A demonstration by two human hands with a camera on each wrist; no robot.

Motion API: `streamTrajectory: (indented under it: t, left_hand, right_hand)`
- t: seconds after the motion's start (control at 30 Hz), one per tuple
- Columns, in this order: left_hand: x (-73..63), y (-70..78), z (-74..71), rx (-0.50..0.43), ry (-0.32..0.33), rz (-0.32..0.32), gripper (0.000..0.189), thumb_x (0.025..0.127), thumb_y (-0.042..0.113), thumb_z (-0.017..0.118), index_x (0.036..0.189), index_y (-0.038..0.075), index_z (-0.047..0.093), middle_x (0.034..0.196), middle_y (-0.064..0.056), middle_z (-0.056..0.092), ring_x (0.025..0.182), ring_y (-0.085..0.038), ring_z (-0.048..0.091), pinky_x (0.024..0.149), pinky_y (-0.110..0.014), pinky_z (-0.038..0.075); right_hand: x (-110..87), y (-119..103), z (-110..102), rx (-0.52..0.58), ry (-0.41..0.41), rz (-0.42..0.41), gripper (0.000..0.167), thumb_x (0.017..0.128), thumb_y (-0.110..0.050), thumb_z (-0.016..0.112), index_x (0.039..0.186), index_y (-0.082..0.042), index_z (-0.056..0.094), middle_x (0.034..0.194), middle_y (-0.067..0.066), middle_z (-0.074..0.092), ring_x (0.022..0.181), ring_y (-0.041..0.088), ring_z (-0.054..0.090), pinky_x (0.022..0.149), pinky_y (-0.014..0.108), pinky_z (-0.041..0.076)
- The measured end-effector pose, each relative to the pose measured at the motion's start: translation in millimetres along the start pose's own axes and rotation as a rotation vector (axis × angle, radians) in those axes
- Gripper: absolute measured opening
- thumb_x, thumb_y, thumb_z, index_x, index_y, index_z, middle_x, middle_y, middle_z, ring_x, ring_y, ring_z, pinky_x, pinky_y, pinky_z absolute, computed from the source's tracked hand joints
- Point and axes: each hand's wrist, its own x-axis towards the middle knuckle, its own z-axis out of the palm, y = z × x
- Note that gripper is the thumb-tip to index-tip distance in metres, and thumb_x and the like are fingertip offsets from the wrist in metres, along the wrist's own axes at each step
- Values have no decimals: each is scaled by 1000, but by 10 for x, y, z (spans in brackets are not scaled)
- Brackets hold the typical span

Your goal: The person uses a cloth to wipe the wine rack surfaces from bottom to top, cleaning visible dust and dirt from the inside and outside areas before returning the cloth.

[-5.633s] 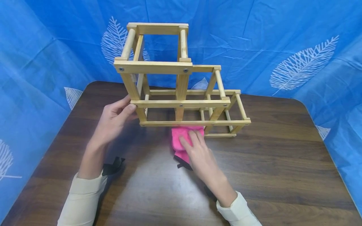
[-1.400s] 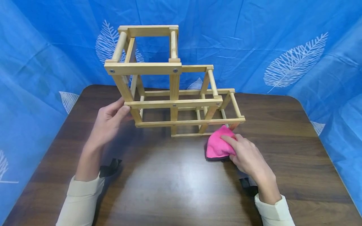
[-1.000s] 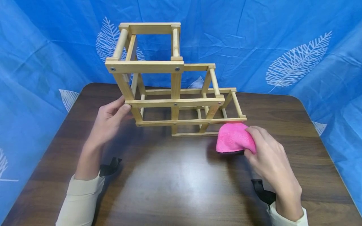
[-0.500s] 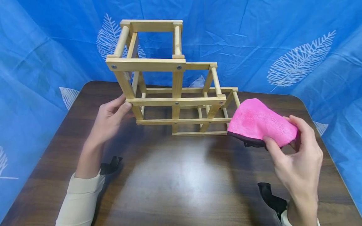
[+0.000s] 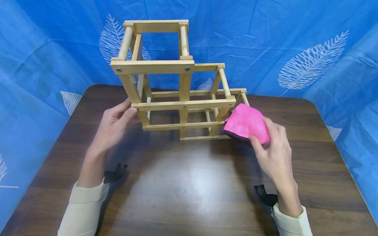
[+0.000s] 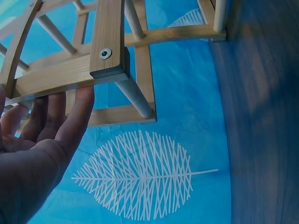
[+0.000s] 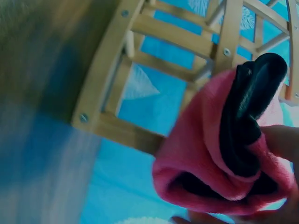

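A stepped wooden rack (image 5: 184, 104) of pale slats and round dowels stands tilted above the dark table. My left hand (image 5: 113, 126) grips its left upright, thumb in front; in the left wrist view the fingers (image 6: 77, 112) curl behind a slat. My right hand (image 5: 274, 154) pinches a folded pink cloth (image 5: 247, 124) with dark edging, thumb on the near side. The cloth lies against the rack's lower right end and hides that corner. In the right wrist view the bunched cloth (image 7: 201, 154) shows its black trim beside the rack (image 7: 173, 35).
The brown wood-grain table (image 5: 177, 196) has rounded far corners. A blue curtain (image 5: 260, 49) with white leaf prints hangs close behind and at both sides. Black straps (image 5: 265, 196) hang by both wrists.
My right hand has carried the cloth rightward along the rack's lower rail, lifted it off the right end, then brought it back left against that end. The left hand keeps its grip.
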Motion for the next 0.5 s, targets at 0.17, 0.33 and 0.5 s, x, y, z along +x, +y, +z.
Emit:
streamTrajectory:
  t: [0.17, 0.33, 0.5]
  left_hand:
    - [-5, 9, 2, 30, -5, -4, 45, 103, 10, 50, 148, 9, 45, 140, -27, 50, 110, -13, 63, 86, -25, 54]
    - [5, 7, 15, 29, 0, 4, 44, 103, 10, 50, 147, 8, 46, 138, -28, 51, 109, -14, 64, 85, -25, 55]
    - [3, 9, 10, 59, 9, -2, 44, 104, 11, 51, 147, 9, 46, 139, -25, 52, 110, -13, 64, 85, -25, 55]
  right_hand:
    - [-13, 44, 95, 53, 13, -40, 61, 79, 2, 76, 136, -4, 55, 119, 26, 51, 100, 35, 52, 69, 45, 43]
    - [-41, 22, 160, 0, 64, -112, 53, 78, 3, 75, 129, -3, 62, 114, 27, 52, 95, 39, 54, 68, 50, 46]
    - [-84, -76, 225, -50, 92, -184, 49, 78, 3, 73, 125, -6, 65, 114, 28, 53, 90, 42, 58, 64, 58, 50]
